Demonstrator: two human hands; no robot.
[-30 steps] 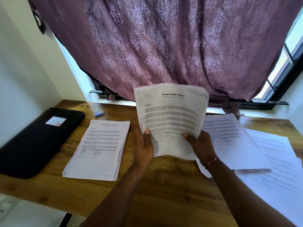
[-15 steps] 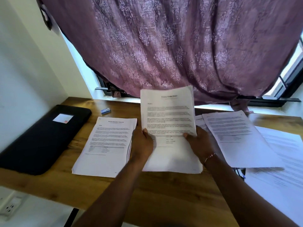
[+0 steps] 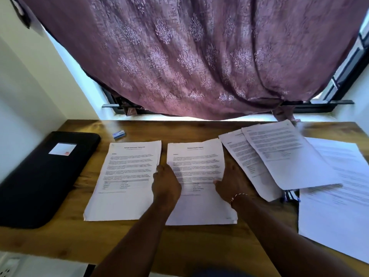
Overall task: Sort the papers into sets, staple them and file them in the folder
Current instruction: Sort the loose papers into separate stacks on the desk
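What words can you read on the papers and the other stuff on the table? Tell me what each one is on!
"Sample Health Report": title on the middle stack, a bit blurred.
"Sample ...": title on the left stack; the rest is too blurred to read.
Print on the right papers: too blurred to read.
White label on the folder: nothing readable.
Writing on the blue box: too small to read.

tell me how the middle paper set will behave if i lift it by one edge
Likely floppy: the middle paper set is thin sheets and its top right corner curls. Probably light. Sheets may slide apart, as the left stack fans at its edge.
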